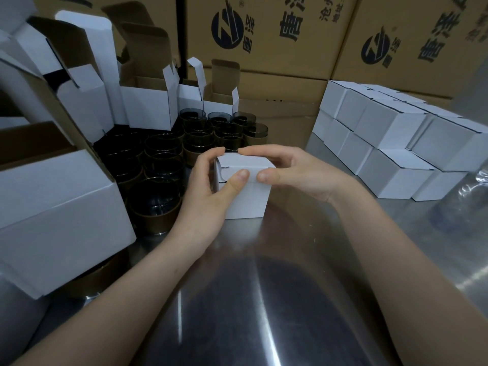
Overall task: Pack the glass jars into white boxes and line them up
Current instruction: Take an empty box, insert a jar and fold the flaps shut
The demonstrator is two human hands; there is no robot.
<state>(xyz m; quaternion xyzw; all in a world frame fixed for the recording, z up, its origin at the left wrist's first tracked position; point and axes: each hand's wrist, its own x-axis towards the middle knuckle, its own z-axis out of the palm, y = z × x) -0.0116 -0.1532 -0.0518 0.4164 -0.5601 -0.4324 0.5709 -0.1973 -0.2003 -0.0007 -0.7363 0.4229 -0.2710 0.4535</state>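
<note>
Your left hand (pixel 211 180) and right hand (pixel 285 170) pinch the white box (pixel 245 196) (lid nearly tucked); press unevenly and the flap buckles.

A shiny metal surface (pixel 264 299) fills the foreground, streaked with bright reflections and with a dark one in its middle. At its far edge, brown cartons (pixel 277 85) are stacked like a wall, one layer on another. The upper ones carry a round dark logo (pixel 227 29) and large dark Chinese characters. The same logo shows on the carton towards the far right corner. At the right edge is something of clear plastic (pixel 464 202), too blurred to name.
</note>
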